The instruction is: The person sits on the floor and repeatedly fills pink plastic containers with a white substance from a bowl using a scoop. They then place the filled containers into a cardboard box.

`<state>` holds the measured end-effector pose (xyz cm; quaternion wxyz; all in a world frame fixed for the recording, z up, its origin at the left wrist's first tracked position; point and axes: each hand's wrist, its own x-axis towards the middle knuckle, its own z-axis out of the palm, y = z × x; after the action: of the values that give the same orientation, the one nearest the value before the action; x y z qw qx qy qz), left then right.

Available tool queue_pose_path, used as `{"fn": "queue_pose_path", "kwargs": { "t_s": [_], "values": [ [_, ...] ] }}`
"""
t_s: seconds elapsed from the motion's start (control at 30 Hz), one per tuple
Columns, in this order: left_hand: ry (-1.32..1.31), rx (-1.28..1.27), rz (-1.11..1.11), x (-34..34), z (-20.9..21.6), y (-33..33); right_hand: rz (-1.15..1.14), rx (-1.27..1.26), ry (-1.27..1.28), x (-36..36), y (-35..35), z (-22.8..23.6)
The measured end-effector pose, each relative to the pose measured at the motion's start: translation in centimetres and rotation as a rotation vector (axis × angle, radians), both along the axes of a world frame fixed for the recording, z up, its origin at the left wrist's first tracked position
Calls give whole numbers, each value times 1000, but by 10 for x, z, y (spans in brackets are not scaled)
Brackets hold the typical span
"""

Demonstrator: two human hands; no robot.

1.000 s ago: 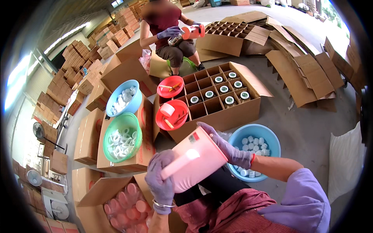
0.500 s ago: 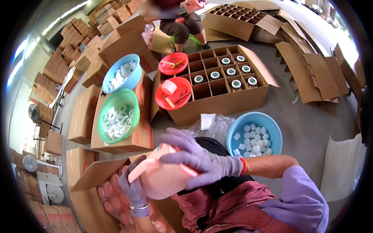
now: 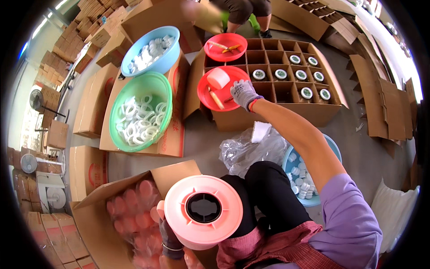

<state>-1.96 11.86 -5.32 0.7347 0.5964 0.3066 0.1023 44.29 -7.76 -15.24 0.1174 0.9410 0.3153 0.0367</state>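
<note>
A pink plastic jug (image 3: 178, 217) is tipped so its round base faces up, with a dark round opening in the middle. My left hand (image 3: 170, 237) grips its handle side, most of the fingers hidden behind the jug. My right hand (image 3: 245, 93), in a grey-purple glove, reaches to the right edge of a red bowl (image 3: 204, 99). Its fingers are curled together over a dark reddish stick-like thing, largely hidden by them. In the same bowl lie a pink cup-like piece (image 3: 218, 78) and a yellowish stick (image 3: 217, 98).
Another red bowl (image 3: 239, 41) sits on a divided carton (image 3: 286, 117) holding several lidded jars. Left stand a green basin (image 3: 117, 134) of white rings and a blue basin (image 3: 174, 54) of white parts. An open box (image 3: 96, 233) holds pink pieces; another person (image 3: 246, 11) sits beyond.
My right hand has left the jug and reached forward to the red bowl. The jug has turned base-up in my left hand. The view has shifted.
</note>
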Motion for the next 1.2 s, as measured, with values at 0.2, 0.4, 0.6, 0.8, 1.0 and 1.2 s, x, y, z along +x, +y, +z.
{"fn": "queue_pose_path", "kwargs": {
  "t_s": [0.2, 0.4, 0.6, 0.8, 1.0, 1.2],
  "values": [
    [50, 24, -50, -1, -4, 7, 51, -75, -2, 13, 2, -17],
    [41, 228, -193, 23, 8, 7, -124, 1161, 1417, -90, -31, 133],
    [-32, 517, -415, 68, 9, 5, 1268, 820, 543, -180, -71, 220],
    [-128, 979, -474, 60, 39, -12, 1161, 673, 515, -216, -86, 238],
    [-178, 592, 163, 37, 91, -70, -162, 1009, 1444, -246, -97, 242],
    [-398, 1111, 261, 25, 74, -79, -336, 1146, 1733, -238, -94, 213]
  ]
}}
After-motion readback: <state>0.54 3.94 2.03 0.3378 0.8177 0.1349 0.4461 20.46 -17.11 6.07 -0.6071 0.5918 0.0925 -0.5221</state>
